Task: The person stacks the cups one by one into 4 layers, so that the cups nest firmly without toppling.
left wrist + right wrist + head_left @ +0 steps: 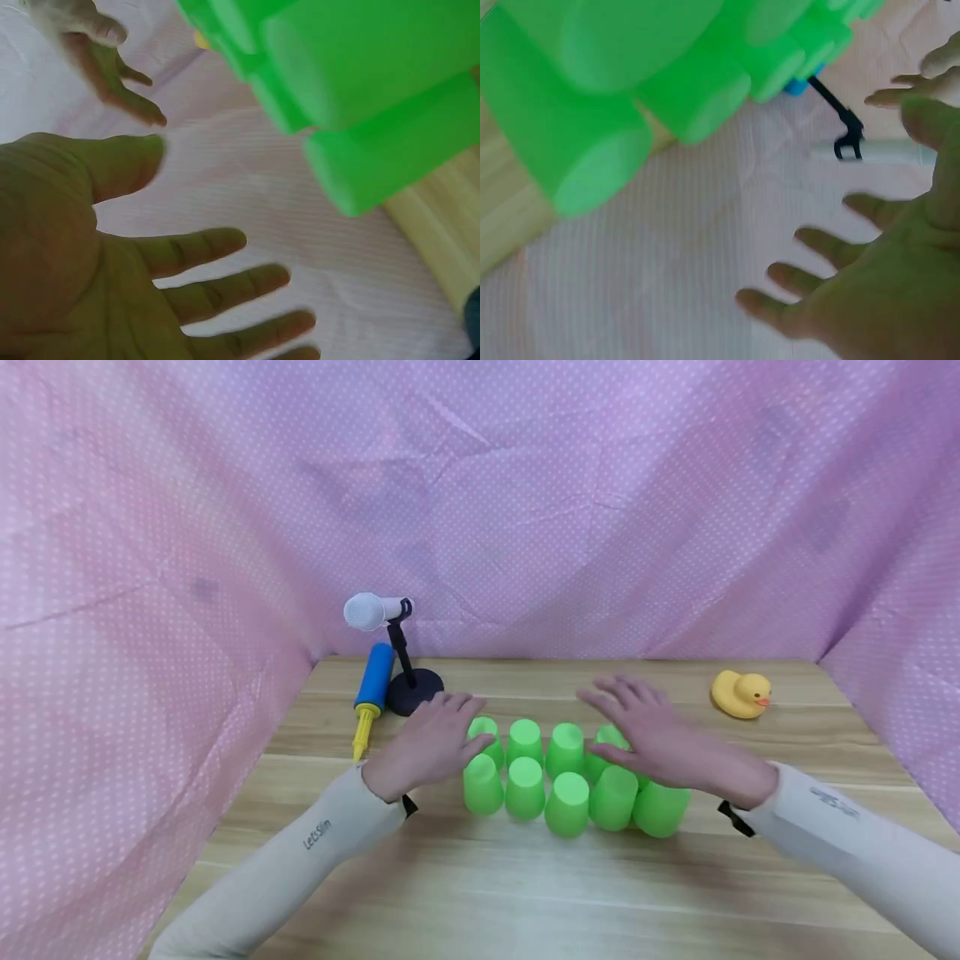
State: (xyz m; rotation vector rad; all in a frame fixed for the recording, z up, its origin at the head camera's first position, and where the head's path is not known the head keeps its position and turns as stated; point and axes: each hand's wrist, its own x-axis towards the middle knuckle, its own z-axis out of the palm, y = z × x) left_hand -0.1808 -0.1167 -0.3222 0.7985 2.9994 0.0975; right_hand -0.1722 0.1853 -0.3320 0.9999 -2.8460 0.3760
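Two rows of green cups (567,806) stand upside down on the wooden table, close together. Above the left end of the rows my left hand (432,739) hovers with its fingers spread, holding nothing. On the other side my right hand (652,731) is held over the right end and hides part of the cups there. Its fingers are stretched apart and nothing is in it. In the left wrist view the left palm (67,262) faces the camera, apart from the cups (390,150). The right wrist view shows the right hand (885,277) likewise clear of the cups (607,165).
At the back left a white microphone (367,611) sits on a black stand (415,691), next to a blue and yellow hand pump (375,677). A yellow rubber duck (740,694) is at the back right. Pink dotted cloth (525,527) hangs around the table (510,893).
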